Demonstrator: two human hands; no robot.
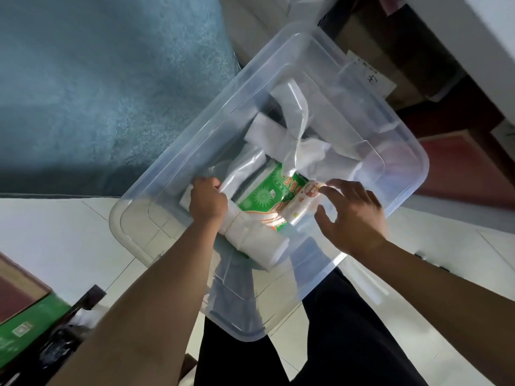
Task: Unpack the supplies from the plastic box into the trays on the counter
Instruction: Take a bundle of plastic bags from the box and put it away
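Both hands in the plastic box (401,151): left hand (207,203) gripping a white bundle (250,238), right hand (351,215) spread, supplies blurred

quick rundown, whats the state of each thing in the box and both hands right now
plastic box: open, no lid on, still holding supplies
white bundle: in box, gripped by left hand
green packet: lying flat in box
small printed roll: in box, right hand open, fingers at it

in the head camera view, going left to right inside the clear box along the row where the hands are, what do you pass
left hand gripping a white plastic-wrapped bundle → green printed packet → small roll with an orange label → right hand, open over it.
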